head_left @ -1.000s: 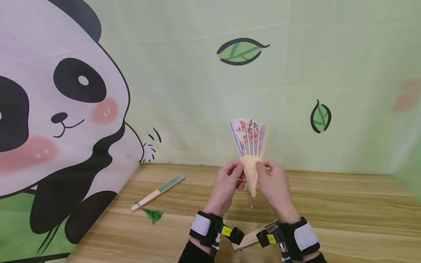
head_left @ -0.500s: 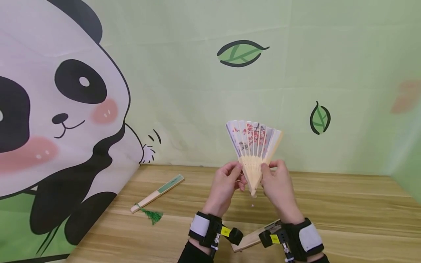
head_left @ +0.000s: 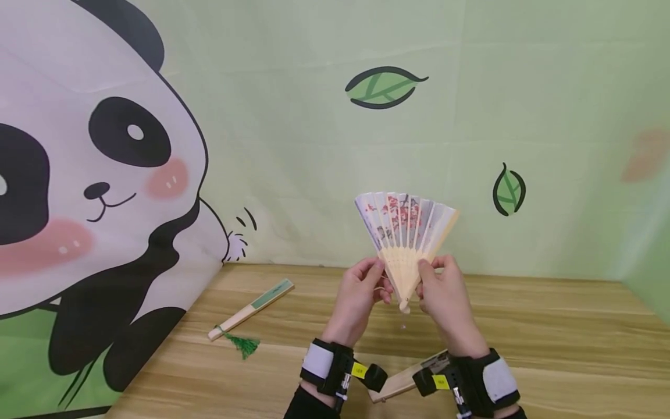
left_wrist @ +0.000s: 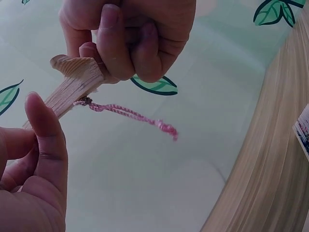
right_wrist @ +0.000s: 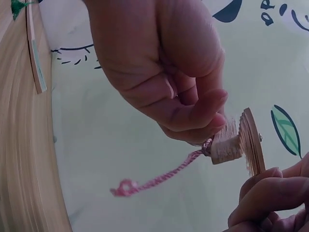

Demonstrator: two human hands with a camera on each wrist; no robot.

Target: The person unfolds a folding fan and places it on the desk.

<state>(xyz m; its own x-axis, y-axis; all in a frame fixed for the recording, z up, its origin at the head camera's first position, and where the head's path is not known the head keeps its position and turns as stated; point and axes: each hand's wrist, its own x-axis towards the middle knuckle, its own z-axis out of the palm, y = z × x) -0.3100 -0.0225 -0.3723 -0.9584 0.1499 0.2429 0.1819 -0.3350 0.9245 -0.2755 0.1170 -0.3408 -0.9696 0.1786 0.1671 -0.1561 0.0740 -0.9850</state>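
A folding fan [head_left: 394, 230] with a pale leaf and red blossom print stands partly spread, raised in front of the wall, pivot end down. My left hand [head_left: 358, 297] pinches its left edge between thumb and fingers. On the opposite edge, the thumb and fingers of my right hand [head_left: 447, 302] grip the outer stick. The left wrist view shows the fan's wooden stick end [left_wrist: 77, 79] close up, with a short pink cord [left_wrist: 128, 112] dangling from it. In the right wrist view the stacked rib ends [right_wrist: 250, 140] fan apart slightly near the pivot.
On the wooden table [head_left: 565, 331], a folded fan with a green section [head_left: 269, 294] and a green tassel [head_left: 245, 344] lies to the left. Another folded fan [head_left: 400, 381] lies in front, partly hidden by the wrist cameras. A printed panda backdrop [head_left: 293, 145] stands behind.
The fan has spread from a narrow wedge to a wider one. My right hand has moved right with the outer stick, while my left hand has stayed nearly in place.
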